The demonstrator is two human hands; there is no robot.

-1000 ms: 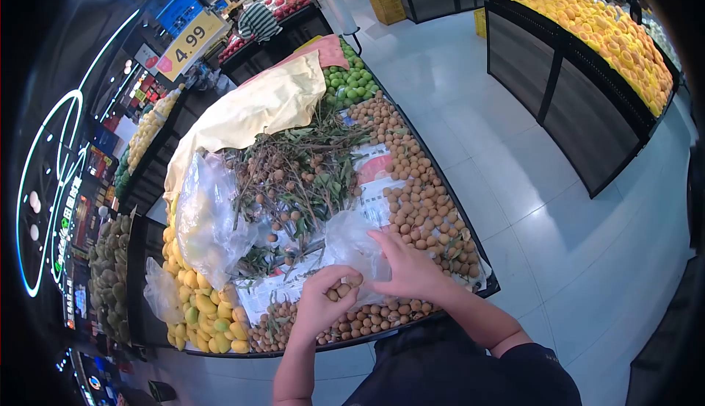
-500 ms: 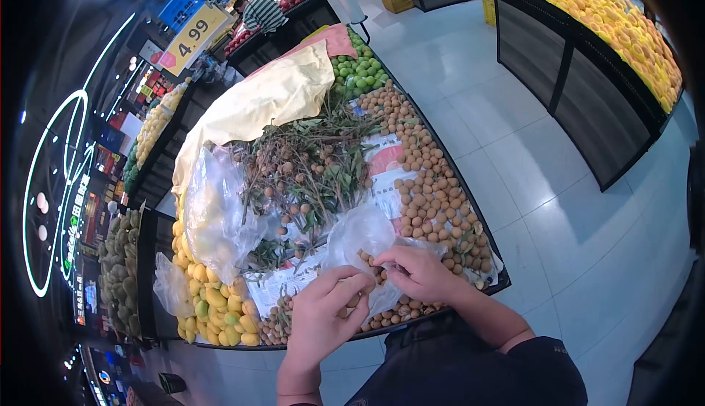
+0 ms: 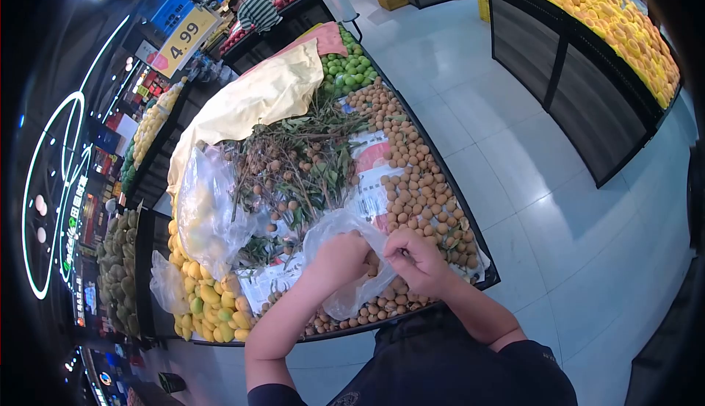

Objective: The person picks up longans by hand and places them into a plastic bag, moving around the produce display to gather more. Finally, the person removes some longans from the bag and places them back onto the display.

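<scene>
A clear plastic bag (image 3: pixel 323 231) lies spread over the front of the fruit stand, between my two hands. My left hand (image 3: pixel 344 257) is over the bag with its fingers curled; their tips are turned away, so what they hold is hidden. Beside those fingertips a brown longan (image 3: pixel 373 260) shows in part. My right hand (image 3: pixel 416 260) is closed in a pinch at the bag's right edge, and the film runs up to its fingers. Loose longans (image 3: pixel 420 200) lie along the right side and front of the stand.
Leafy longan branches (image 3: pixel 294 163) are heaped mid-stand on printed paper. Yellow mangoes (image 3: pixel 213 304) fill the left front corner, near another filled plastic bag (image 3: pixel 209 211). A cream cloth (image 3: pixel 250 97) and green fruit (image 3: pixel 349 72) are behind. Across the aisle stands a yellow-fruit display (image 3: pixel 602 24).
My left hand has moved up over the bag, its palm turned down from facing up. The right hand has shifted slightly right, away from it. The view has moved a little.
</scene>
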